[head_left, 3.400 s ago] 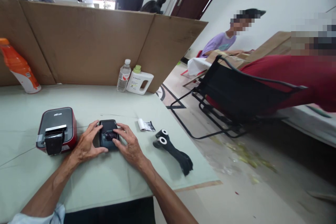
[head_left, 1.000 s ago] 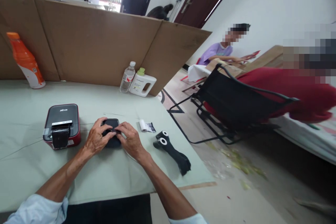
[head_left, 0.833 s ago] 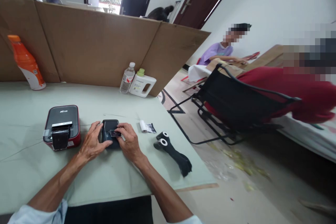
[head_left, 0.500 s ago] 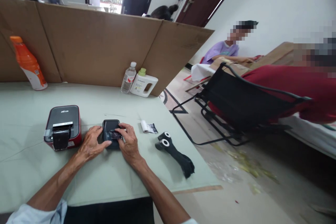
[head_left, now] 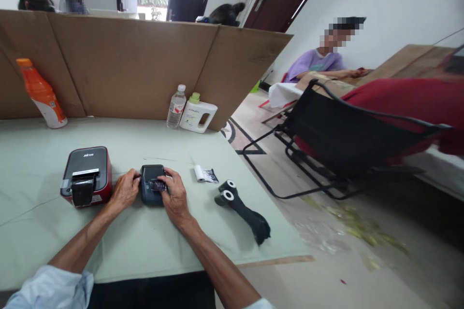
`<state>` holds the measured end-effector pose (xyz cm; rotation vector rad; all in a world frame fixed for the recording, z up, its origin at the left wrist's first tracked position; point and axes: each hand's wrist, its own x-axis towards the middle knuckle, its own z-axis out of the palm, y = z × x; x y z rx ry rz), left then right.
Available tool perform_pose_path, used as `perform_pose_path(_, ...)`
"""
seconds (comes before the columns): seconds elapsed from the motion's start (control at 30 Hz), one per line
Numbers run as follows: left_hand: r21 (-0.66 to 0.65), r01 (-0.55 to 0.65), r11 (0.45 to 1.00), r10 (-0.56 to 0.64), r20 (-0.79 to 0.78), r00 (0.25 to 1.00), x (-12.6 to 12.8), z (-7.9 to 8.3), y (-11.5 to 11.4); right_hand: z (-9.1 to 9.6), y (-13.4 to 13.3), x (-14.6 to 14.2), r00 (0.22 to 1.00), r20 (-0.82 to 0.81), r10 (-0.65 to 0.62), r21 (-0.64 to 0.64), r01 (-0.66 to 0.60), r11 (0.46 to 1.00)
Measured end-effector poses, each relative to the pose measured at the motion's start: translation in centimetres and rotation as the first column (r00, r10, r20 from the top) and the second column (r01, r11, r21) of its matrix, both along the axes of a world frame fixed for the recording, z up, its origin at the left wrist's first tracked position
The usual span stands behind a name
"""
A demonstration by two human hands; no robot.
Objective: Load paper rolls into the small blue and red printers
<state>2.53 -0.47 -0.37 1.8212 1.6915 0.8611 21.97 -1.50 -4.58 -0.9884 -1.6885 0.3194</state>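
Note:
A small dark blue-black printer point(head_left: 149, 188) lies on the pale green table point(head_left: 39, 241) between my hands. My left hand point(head_left: 124, 191) is curled against its left side, holding it. On its right half rests my right hand point(head_left: 174, 194), with fingertips pinched on a small dark shiny piece at the printer's open slot. A red and black label printer point(head_left: 86, 175) stands just left of my left hand. Right of my right hand lie a small white paper roll point(head_left: 202, 174) and a black part with two white rings point(head_left: 241, 209).
A cardboard screen point(head_left: 134, 67) walls the table's far side, with an orange bottle point(head_left: 40, 92), a water bottle point(head_left: 175, 106) and a white jug point(head_left: 198, 115) at its foot. A black folding chair point(head_left: 337, 140) stands on the floor to the right, where other people sit.
My left hand has slid from the top of the small printer to its left side. My right hand stays pinched at the slot. The camera has shifted slightly.

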Motion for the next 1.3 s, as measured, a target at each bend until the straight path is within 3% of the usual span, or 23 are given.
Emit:
perform_pose_path(0.53, -0.218, -0.04, 0.975, 0.085, 0.201, 0.976, 0.6, 0.8, 1.3, 0.3, -0.4, -0.5, 0.999, -0.032, -0.038, -0.001, 0.038, 0.999)
perform_pose_path(1.3, -0.341, -0.005, 0.94, 0.129, 0.342, 0.931, 0.3, 0.7, 1.5, -0.6, -0.5, -0.2, 0.999, -0.013, -0.031, -0.103, 0.029, 0.994)
